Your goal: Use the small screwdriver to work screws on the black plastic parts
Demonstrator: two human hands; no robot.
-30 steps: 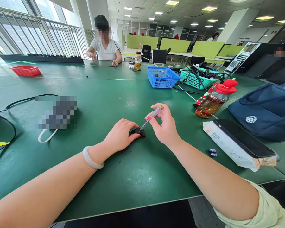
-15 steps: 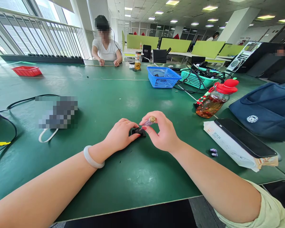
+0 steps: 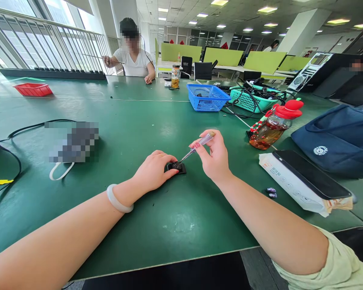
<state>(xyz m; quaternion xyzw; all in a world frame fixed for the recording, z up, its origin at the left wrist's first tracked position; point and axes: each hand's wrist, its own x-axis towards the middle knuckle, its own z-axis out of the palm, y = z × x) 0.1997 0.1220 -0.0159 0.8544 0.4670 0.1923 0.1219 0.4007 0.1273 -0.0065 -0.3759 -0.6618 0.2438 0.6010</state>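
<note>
A small black part point(image 3: 178, 167) lies on the green table point(image 3: 157, 133) in front of me. My left hand point(image 3: 153, 171) rests on the table with curled fingers pressed on the part's left side, holding it still. My right hand point(image 3: 215, 155) is closed in a pinch around a small screwdriver point(image 3: 196, 146) with a clear handle. The tool slants down to the left and its tip touches the top of the black part. A pale bangle sits on my left wrist.
A bottle with a red lid point(image 3: 274, 125), a phone on a white box point(image 3: 305, 181) and a navy bag point(image 3: 339, 139) lie at the right. Blue point(image 3: 206, 97) and teal baskets stand further back. A cable and a blurred object point(image 3: 71, 141) lie left. A person point(image 3: 132, 56) sits across.
My right hand has lifted and tilted the screwdriver back up to a slant with its tip on the part. The person across has raised an arm to the left.
</note>
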